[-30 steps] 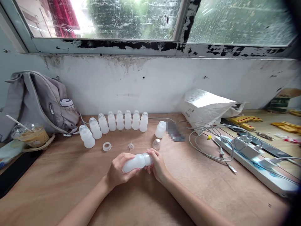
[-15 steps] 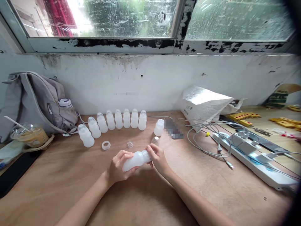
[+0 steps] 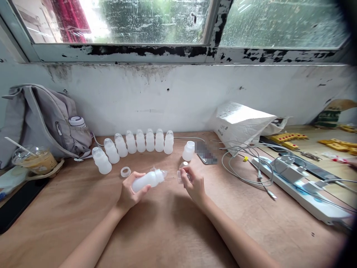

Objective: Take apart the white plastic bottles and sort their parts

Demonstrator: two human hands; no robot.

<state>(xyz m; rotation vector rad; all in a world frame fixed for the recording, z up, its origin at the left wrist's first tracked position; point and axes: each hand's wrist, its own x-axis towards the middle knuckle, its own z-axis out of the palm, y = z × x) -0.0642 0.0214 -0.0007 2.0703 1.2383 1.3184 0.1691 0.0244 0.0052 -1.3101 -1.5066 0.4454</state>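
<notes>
My left hand is wrapped round a frosted white baby bottle, tilted with its clear nipple pointing right. In my right hand a clear bottle cap is pinched, apart from the nipple. Just behind that hand stands another clear cap, partly hidden. Beyond the held bottle lies a clear nipple, mostly covered by it. A white ring rests to the left. Farther back is an uncapped bottle. Several capped bottles stand in a curved row at the back left.
On the left are a grey backpack, an iced drink cup and a black phone. To the right lie a white bag, coiled cables and a power strip. A wall rises behind the table.
My hands have moved apart. The clear cap has come off the held bottle in my right hand, baring the nipple, and the bottle has shifted left and up.
</notes>
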